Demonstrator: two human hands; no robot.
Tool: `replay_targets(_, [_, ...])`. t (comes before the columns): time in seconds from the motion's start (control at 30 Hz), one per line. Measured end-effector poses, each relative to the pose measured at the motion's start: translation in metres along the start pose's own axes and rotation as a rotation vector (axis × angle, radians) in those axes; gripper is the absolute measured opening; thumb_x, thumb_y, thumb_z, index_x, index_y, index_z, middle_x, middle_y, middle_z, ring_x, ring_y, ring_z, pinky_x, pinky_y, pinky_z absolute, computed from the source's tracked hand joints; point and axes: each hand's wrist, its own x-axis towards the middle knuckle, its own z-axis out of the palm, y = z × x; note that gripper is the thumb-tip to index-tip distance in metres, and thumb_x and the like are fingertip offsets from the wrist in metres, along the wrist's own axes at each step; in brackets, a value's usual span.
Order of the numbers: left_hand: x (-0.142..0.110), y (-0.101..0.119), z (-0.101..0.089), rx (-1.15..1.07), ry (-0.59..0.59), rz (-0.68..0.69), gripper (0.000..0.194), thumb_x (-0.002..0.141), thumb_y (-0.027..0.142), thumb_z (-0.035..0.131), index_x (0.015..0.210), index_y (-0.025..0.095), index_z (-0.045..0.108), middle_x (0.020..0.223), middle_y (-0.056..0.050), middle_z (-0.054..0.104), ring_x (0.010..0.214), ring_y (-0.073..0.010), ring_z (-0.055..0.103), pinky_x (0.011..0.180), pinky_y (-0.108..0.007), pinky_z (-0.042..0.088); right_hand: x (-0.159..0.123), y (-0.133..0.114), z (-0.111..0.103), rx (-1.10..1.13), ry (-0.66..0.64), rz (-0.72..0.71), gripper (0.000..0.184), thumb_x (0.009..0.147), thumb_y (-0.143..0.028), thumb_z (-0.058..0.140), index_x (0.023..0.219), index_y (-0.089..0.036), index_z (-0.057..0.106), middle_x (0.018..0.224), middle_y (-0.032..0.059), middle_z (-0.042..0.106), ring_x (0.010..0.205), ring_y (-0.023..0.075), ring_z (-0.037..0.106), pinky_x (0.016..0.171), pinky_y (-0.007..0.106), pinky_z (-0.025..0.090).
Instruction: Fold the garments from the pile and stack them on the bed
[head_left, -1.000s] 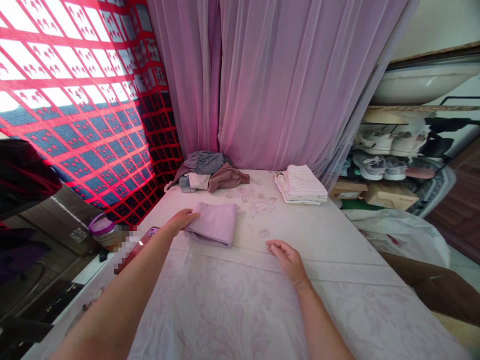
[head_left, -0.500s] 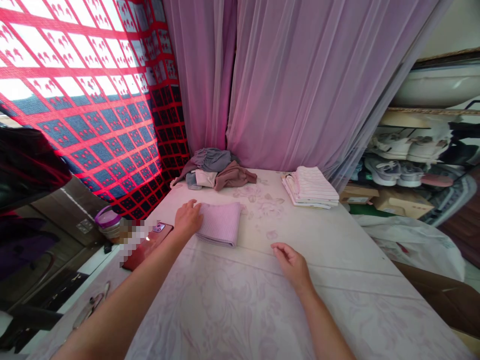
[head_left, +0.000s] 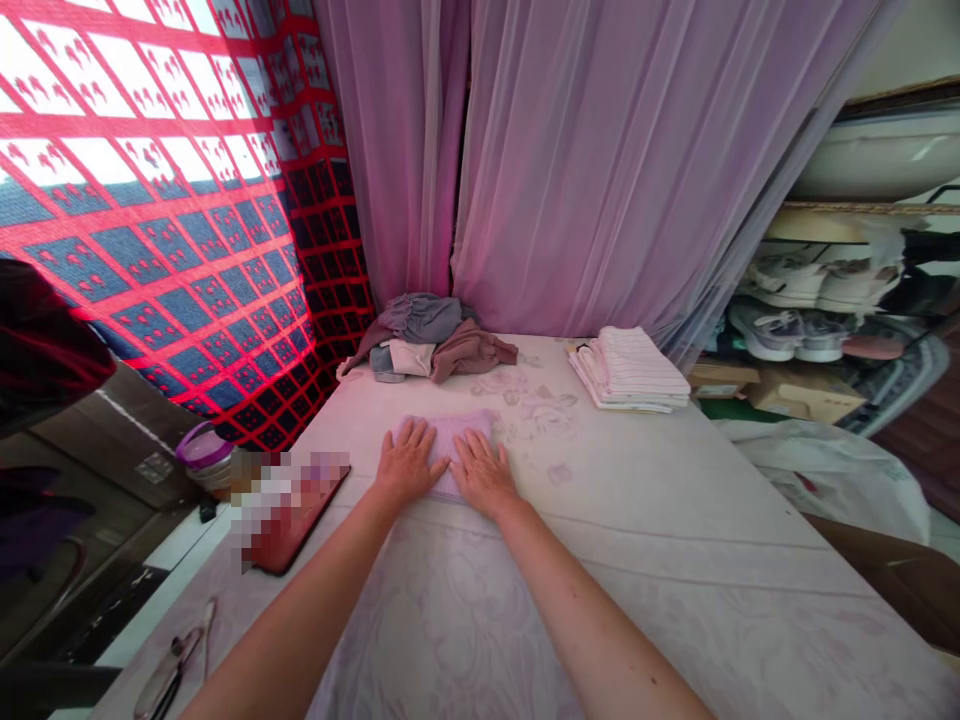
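A folded pink cloth (head_left: 452, 424) with a ribbed look lies on the pale floral bedspread (head_left: 465, 610). My left hand (head_left: 407, 463) rests flat on its left half, fingers spread. On the right half lies my right hand (head_left: 484, 472), palm down and also spread out. The thumbs nearly meet at the middle of the cloth. Much of the cloth is hidden beneath both hands.
Behind the cloth sits a rumpled heap of clothes (head_left: 427, 335). A stack of folded striped cloths (head_left: 630, 370) is at the back right. A red phone (head_left: 300, 525) and glasses (head_left: 172, 665) lie at left. Shoes (head_left: 787, 325) fill a rack on the right.
My right hand has moved left onto the pink cloth. My left hand has shifted from its left edge to lie flat on top, and the cloth sits slightly further right in view.
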Motion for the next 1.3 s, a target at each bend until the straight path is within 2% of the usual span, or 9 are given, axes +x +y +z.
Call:
replay_targets(0.23, [0.005, -0.004, -0.003, -0.143, -0.059, -0.025, 0.062, 0.087, 0.056, 0.041, 0.141, 0.027, 0.037, 0.155, -0.008, 0.026, 0.143, -0.0294, 0.015, 0.107, -0.059, 0.024, -0.001, 0.006, 0.001, 0.01, -0.021, 0.012, 0.054, 0.095, -0.044, 0.03, 0.147, -0.027, 0.029, 0.157, 0.0049, 0.018, 0.143, 0.0222, 0.014, 0.112, 0.054, 0.014])
replay_targets(0.33, [0.01, -0.021, -0.006, -0.386, 0.008, -0.048, 0.058, 0.085, 0.045, 0.049, 0.138, 0.023, 0.043, 0.154, -0.009, 0.028, 0.142, -0.024, 0.022, 0.11, -0.043, 0.027, -0.004, 0.009, -0.001, 0.035, 0.026, -0.028, 0.051, 0.094, -0.04, 0.035, 0.142, -0.025, 0.039, 0.154, 0.0066, 0.027, 0.142, 0.0224, 0.021, 0.112, 0.05, 0.019])
replay_targets(0.43, [0.013, -0.044, -0.011, -0.667, 0.085, -0.301, 0.054, 0.083, 0.036, 0.052, 0.135, 0.021, 0.047, 0.147, -0.009, 0.041, 0.131, -0.0206, 0.042, 0.101, -0.029, 0.038, -0.01, 0.02, -0.001, 0.106, 0.198, 0.018, 0.048, 0.09, -0.033, 0.042, 0.136, -0.021, 0.049, 0.148, 0.0094, 0.038, 0.136, 0.0225, 0.033, 0.11, 0.038, 0.028])
replay_targets(0.57, [0.014, -0.066, -0.017, -0.752, -0.048, -0.501, 0.043, 0.079, 0.045, 0.055, 0.112, 0.018, 0.063, 0.102, -0.008, 0.07, 0.09, -0.0212, 0.066, 0.069, -0.026, 0.049, -0.009, 0.034, -0.004, 0.311, 0.241, 0.368, 0.052, 0.085, -0.037, 0.048, 0.134, -0.02, 0.049, 0.122, 0.0105, 0.063, 0.111, 0.0228, 0.058, 0.093, 0.033, 0.043])
replay_targets(0.67, [0.017, -0.071, -0.022, -0.765, -0.195, -0.533, 0.034, 0.071, 0.05, 0.061, 0.081, 0.019, 0.069, 0.062, -0.002, 0.064, 0.061, -0.0188, 0.062, 0.051, -0.024, 0.042, -0.002, 0.036, -0.011, 0.376, 0.09, 0.48, 0.051, 0.077, -0.045, 0.058, 0.122, -0.022, 0.06, 0.105, 0.0078, 0.07, 0.096, 0.0229, 0.064, 0.08, 0.03, 0.047])
replay_targets(0.77, [0.022, -0.069, -0.026, -0.765, -0.291, -0.552, 0.029, 0.063, 0.049, 0.067, 0.063, 0.021, 0.065, 0.046, 0.001, 0.053, 0.05, -0.0173, 0.055, 0.045, -0.024, 0.036, 0.004, 0.032, -0.017, 0.369, 0.043, 0.472, 0.034, 0.067, -0.04, 0.066, 0.095, -0.022, 0.071, 0.095, 0.0075, 0.073, 0.085, 0.0237, 0.066, 0.069, 0.029, 0.046])
replay_targets(0.9, [0.024, -0.061, -0.029, -0.751, -0.31, -0.572, 0.027, 0.057, 0.045, 0.07, 0.061, 0.02, 0.061, 0.054, -0.003, 0.059, 0.055, -0.02, 0.058, 0.045, -0.025, 0.035, 0.003, 0.029, -0.02, 0.378, 0.03, 0.459, 0.015, 0.067, -0.035, 0.064, 0.074, -0.023, 0.071, 0.081, 0.0049, 0.073, 0.074, 0.0212, 0.066, 0.06, 0.027, 0.043])
replay_targets(1.1, [0.021, -0.047, -0.029, -0.779, -0.222, -0.587, 0.031, 0.061, 0.044, 0.066, 0.079, 0.02, 0.059, 0.091, -0.01, 0.07, 0.08, -0.0237, 0.065, 0.052, -0.024, 0.04, -0.004, 0.035, -0.019, 0.412, 0.045, 0.46, 0.017, 0.069, -0.034, 0.063, 0.081, -0.024, 0.071, 0.083, 0.002, 0.073, 0.077, 0.0185, 0.066, 0.062, 0.025, 0.043])
replay_targets(1.3, [0.017, -0.038, -0.043, -0.926, -0.228, -0.589, 0.025, 0.067, 0.043, 0.063, 0.078, 0.02, 0.061, 0.079, -0.007, 0.071, 0.074, -0.0213, 0.066, 0.054, -0.025, 0.045, -0.009, 0.036, -0.023, 0.459, 0.1, 0.45, 0.028, 0.073, -0.033, 0.061, 0.098, -0.024, 0.07, 0.097, 0.0032, 0.073, 0.088, 0.0184, 0.066, 0.073, 0.026, 0.046])
